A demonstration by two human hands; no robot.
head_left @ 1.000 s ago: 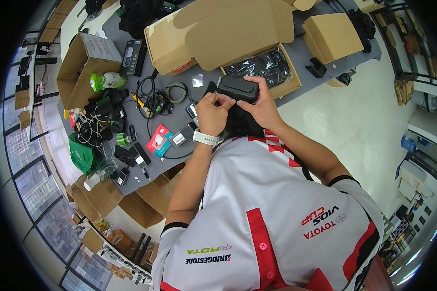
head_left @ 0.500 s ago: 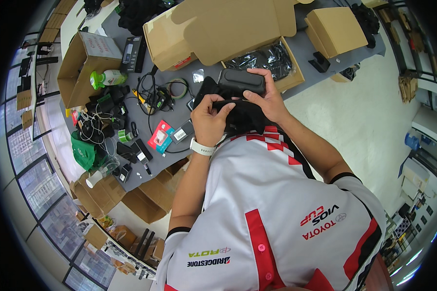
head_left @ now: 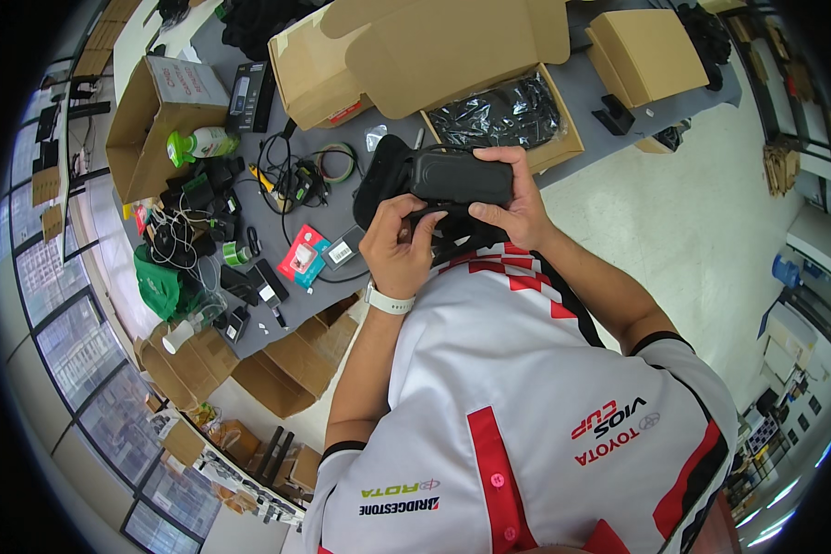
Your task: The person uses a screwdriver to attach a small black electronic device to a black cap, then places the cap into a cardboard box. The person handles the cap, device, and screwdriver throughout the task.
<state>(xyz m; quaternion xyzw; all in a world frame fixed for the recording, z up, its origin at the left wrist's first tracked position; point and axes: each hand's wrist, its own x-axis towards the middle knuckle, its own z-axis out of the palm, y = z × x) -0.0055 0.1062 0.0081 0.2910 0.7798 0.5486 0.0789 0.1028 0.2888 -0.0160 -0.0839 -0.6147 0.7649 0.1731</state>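
1. Left hand (head_left: 399,242) and right hand (head_left: 515,205) both have their grip closed on a black headset (head_left: 452,180).
2. Headset held at chest height, above the grey worktop (head_left: 582,88) edge.
3. Open cardboard box (head_left: 499,115) with black plastic lies just behind.

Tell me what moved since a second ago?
Not much moved. Both hands had the black device then and have it now. The left hand shifted its fingers underneath it, and the right hand slid a little along its far end. The device sits a bit lower and closer to the shirt. The open box, the cables and the green bottle on the table stayed put.
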